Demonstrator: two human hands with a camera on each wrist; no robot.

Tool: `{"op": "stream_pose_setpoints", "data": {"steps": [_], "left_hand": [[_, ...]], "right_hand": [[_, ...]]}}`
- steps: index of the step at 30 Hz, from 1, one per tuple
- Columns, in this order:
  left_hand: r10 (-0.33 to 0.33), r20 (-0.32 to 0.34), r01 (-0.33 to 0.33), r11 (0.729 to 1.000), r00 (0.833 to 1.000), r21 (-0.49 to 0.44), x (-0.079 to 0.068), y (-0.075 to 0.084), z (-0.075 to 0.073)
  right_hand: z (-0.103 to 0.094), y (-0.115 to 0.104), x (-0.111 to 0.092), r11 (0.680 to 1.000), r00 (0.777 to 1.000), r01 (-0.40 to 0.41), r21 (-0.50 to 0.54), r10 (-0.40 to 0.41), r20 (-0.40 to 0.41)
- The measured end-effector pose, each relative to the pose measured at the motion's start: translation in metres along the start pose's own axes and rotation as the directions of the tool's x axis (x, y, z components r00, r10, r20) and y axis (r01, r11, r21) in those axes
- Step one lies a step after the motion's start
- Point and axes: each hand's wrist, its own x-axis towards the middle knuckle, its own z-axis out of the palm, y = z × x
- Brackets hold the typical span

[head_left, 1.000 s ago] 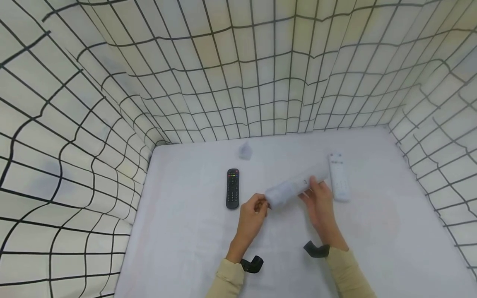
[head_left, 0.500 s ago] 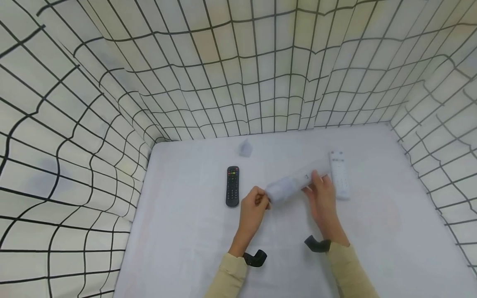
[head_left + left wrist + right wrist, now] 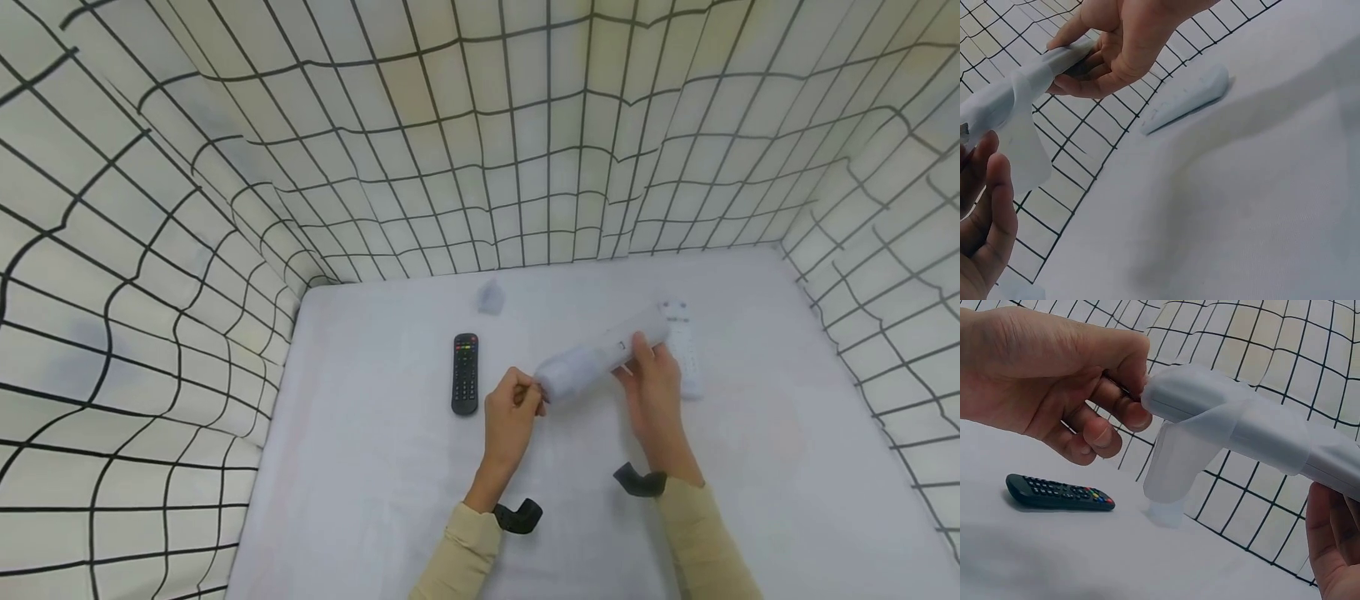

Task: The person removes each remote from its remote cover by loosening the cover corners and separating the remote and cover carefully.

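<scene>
Above the white table, both hands hold a long white remote (image 3: 588,362), its round left end wrapped in translucent film (image 3: 1194,456). A loose flap of that film hangs below the remote in both wrist views. My left hand (image 3: 510,417) pinches the wrapped end between curled fingers and thumb. Toward the other end, my right hand (image 3: 656,392) grips the remote, thumb on top and fingers beneath. A second white remote (image 3: 684,367) lies on the table just behind the right hand, partly covered by it in the head view.
To the left, a black remote (image 3: 465,375) with coloured buttons lies on the table (image 3: 360,467). A small crumpled translucent piece (image 3: 491,297) sits near the back edge. White walls with a black grid (image 3: 480,167) enclose the back and sides.
Both hands have shifted slightly away from the body with the held remote, which now overlaps the second white remote in the head view. Both grips stay the same.
</scene>
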Motion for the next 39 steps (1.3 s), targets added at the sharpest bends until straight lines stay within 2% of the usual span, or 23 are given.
{"op": "stream_pose_setpoints", "data": {"steps": [6, 18, 39], "left_hand": [[0.001, -0.006, -0.002, 0.999, 1.0, -0.046, -0.001, 0.003, 0.001], [0.002, -0.011, -0.002, 1.0, 1.0, 0.001, -0.004, 0.006, -0.001], [0.012, 0.007, -0.012, 0.999, 1.0, -0.035, -0.008, 0.011, -0.002]], "right_hand": [[0.0, -0.003, 0.002, 0.999, 1.0, 0.026, -0.026, -0.026, 0.008], [-0.001, -0.008, 0.003, 0.999, 1.0, 0.031, -0.008, -0.031, -0.004], [-0.005, -0.014, 0.004, 0.998, 0.999, 0.042, 0.049, -0.041, -0.02]]}}
